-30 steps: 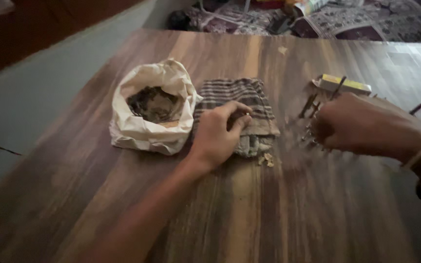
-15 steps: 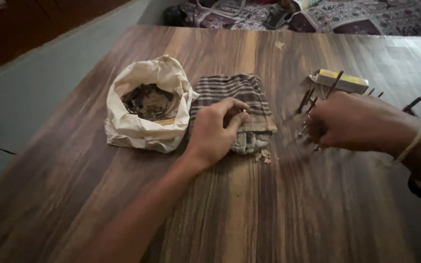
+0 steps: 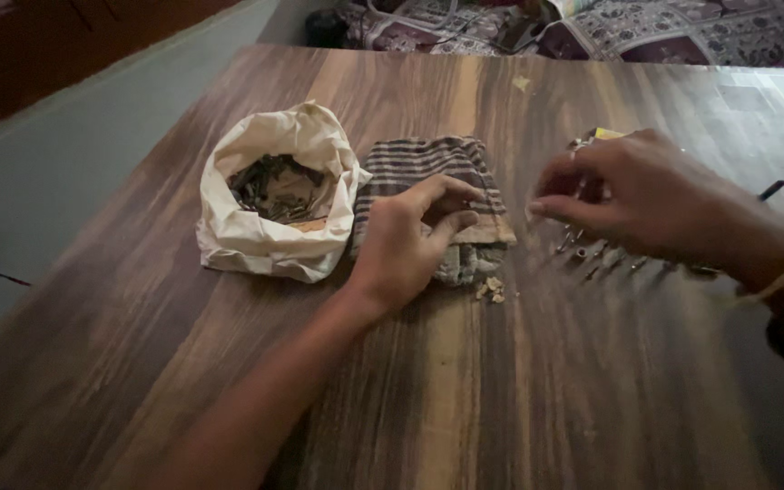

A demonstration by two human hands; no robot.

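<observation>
Seen from your head camera, your left hand [image 3: 410, 245] rests on a striped cloth pouch [image 3: 433, 181] at the middle of a wooden table [image 3: 465, 399], fingers curled with the thumb and forefinger drawn close at the pouch's mouth; whether they pinch anything there cannot be told. Just left of the pouch, touching its edge, a white cloth bag [image 3: 269, 222] sits open, showing a heap of small dark metal pieces inside. Right of the pouch, your right hand [image 3: 646, 195] hovers with its fingers loosely bent and the fingertips gathered, above a scatter of small metal screws [image 3: 592, 259] lying on the wood; its grip is too blurred to read. A few pale crumbs [image 3: 492, 289] lie just below the pouch, and a yellow-edged object [image 3: 606, 134] peeks out behind your right hand.
</observation>
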